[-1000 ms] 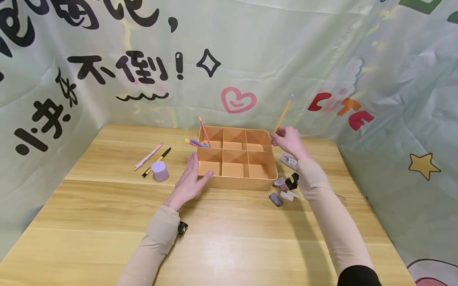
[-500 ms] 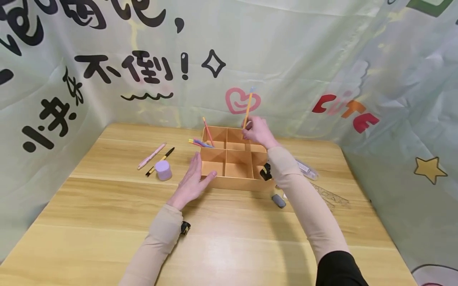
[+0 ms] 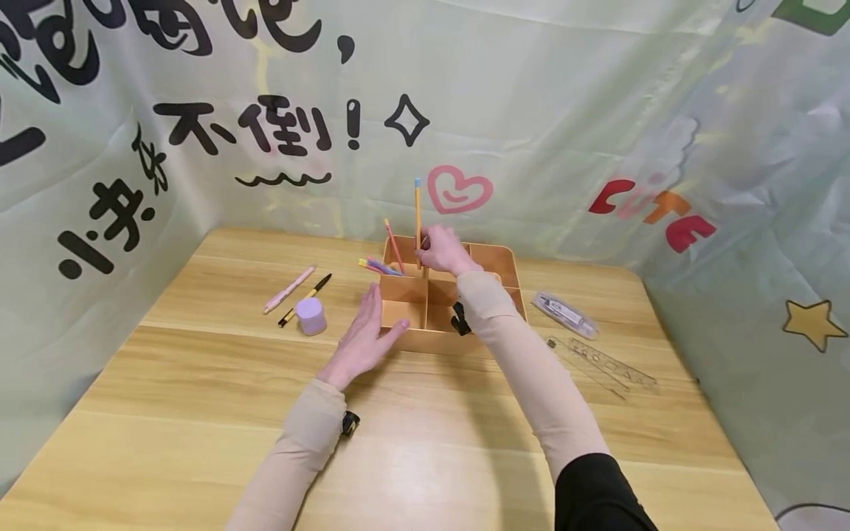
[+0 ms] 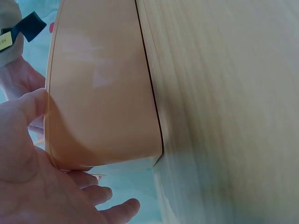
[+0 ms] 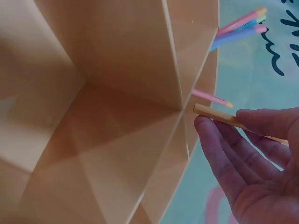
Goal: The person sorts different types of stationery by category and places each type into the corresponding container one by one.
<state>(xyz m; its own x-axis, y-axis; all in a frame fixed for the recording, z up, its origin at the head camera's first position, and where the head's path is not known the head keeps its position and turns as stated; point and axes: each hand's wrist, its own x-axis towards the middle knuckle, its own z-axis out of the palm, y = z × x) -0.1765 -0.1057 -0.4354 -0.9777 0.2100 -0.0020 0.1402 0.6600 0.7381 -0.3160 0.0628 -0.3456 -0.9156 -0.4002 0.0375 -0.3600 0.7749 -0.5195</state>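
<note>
A tan divided desk organizer [image 3: 434,341] stands on the wooden table. My left hand [image 3: 361,339] rests at its front left corner, fingers straight along the left side and thumb at the front rim [image 4: 53,56]. Between thumb and fingertips, my right hand [image 3: 446,249] pinches a yellow pencil [image 3: 418,206] with a blue end up. It is upright over the back row; in the right wrist view its flat lower end [image 5: 200,109] shows close to the dividers. A red pencil [image 3: 395,247] leans in the back left compartment, where several colored pencils [image 3: 380,266] stick out leftward.
Left of the organizer lie a pink pen [image 3: 290,289], a yellow-and-black pen [image 3: 320,285] and a purple round-topped container [image 3: 311,317]. On the right are a clear plastic case [image 3: 566,314] and a transparent ruler [image 3: 614,365]. A printed cloth [image 3: 531,96] hangs behind the table.
My right hand has carried the yellow pencil leftward from beyond the organizer's right side to over its back row, tilting it upright. The left hand stays at the corner.
</note>
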